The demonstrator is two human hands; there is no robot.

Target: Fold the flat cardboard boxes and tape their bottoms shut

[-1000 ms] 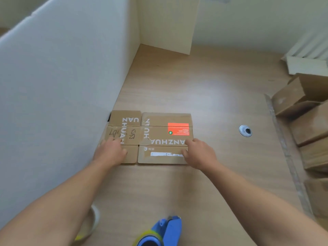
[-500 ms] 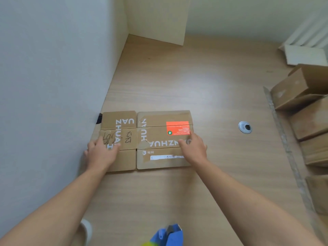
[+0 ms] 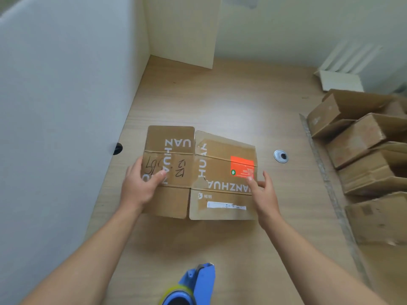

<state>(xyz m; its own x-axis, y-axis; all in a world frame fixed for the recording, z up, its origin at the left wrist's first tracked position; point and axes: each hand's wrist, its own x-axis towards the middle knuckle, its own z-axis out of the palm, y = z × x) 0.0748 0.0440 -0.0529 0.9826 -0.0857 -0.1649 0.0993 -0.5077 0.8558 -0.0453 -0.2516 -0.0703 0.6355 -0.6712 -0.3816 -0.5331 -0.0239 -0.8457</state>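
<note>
Head view: left hand (image 3: 141, 188) grips box (image 3: 217, 166), fingertips hidden; cannot tell for right hand (image 3: 264, 194).

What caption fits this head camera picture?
Left hand and right hand hold a flat brown cardboard box at a wooden table.

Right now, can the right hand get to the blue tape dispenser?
Probably yes, once it lets go: the right hand grips the flat cardboard box by its edge, but only bare tabletop separates it from the blue tape dispenser between the forearms.
</note>
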